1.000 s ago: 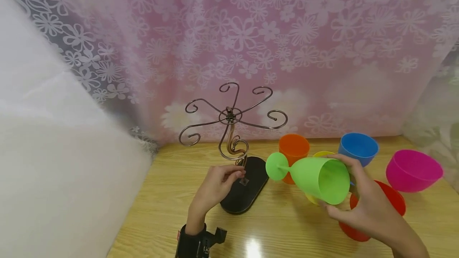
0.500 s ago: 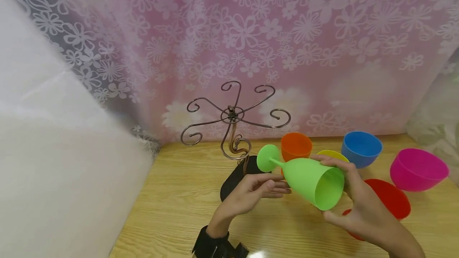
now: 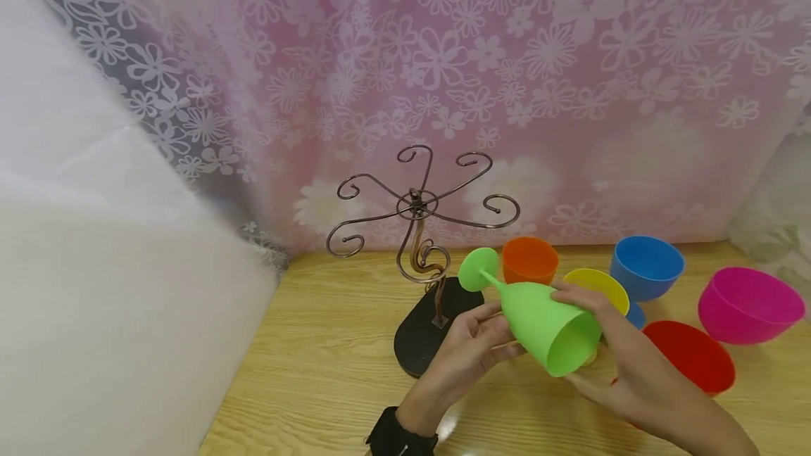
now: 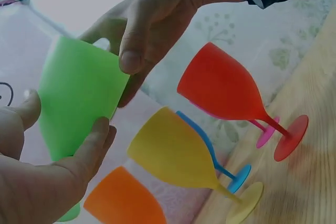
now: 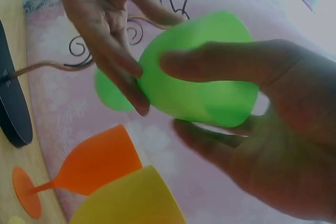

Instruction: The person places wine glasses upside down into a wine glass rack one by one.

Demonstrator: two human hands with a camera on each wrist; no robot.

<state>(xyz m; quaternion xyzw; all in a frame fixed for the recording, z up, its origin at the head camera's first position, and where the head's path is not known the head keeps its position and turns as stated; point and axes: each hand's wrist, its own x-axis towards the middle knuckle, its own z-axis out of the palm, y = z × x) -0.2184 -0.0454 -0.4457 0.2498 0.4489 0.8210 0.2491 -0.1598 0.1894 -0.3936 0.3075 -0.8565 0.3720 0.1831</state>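
Item examined: one green goblet (image 3: 538, 312), held in the air above the table (image 3: 317, 343), tipped onto its side. Its foot (image 3: 479, 269) points to the far left and its mouth (image 3: 572, 345) towards the near right.

Handling: the matt, even finish suggests thin moulded plastic. I judge it light, fairly stiff, with slight give at the lip, and unlikely to shatter. The smooth wall could slip under a loose touch. The slender stem (image 3: 491, 279) looks the weakest part; the soundest hold, in my judgement, is round the middle of the bowl, thumb opposite fingers.

Position: the goblet lies between the two hands, to the left of the right hand (image 3: 627, 350) and just to the far right of the left hand (image 3: 465, 350). The right hand grips the bowl towards the mouth, thumb on one side, fingers on the other. The left hand holds the bowl nearer the stem, thumb and fingers on opposite sides; how firmly, I cannot tell.

Surroundings: a metal stand (image 3: 416, 206) is to the left. Orange (image 3: 531, 262), yellow (image 3: 598, 286), blue (image 3: 648, 269), red (image 3: 690, 357) and pink goblets (image 3: 750, 308) stand upright to the right.
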